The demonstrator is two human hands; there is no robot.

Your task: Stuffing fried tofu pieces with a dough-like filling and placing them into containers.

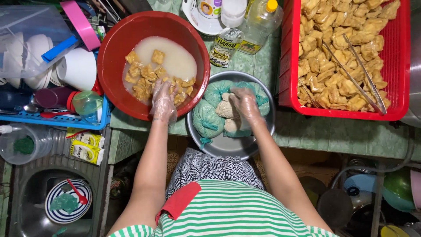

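Over at about 2 o'clock, a big red crate (289,52) is sitting on the green tiled counter (333,134), heaped with fried tofu puffs (333,39), and a pair of metal tongs (359,74) is lying across them; its top and right side are running out of shot. Around 11 o'clock the red basin (115,48) is holding cloudy water and soaking tofu pieces (140,79). The left hand (163,102), wearing a thin clear plastic glove, is dipping into the basin at its 5 o'clock edge, fingers loosely curled among the pieces. Can't really tell if it's gripping one, since the glove and the water are blurring everything.

Right beside the basin, at roughly 5 o'clock from it, a round metal pan (245,147) is carrying pale filling (227,109) packed in greenish plastic bags (206,120). The right hand (245,104), also gloved, is resting on top of that filling with fingers bent down and pressing into it, covering part of the bags beneath it.

Off at 9 o'clock a blue dish rack (66,120) is crowded with white bowls (37,48) and cups, partly under a clear lid. At 12 o'clock some bottles (258,22) are getting cut off by the top edge.
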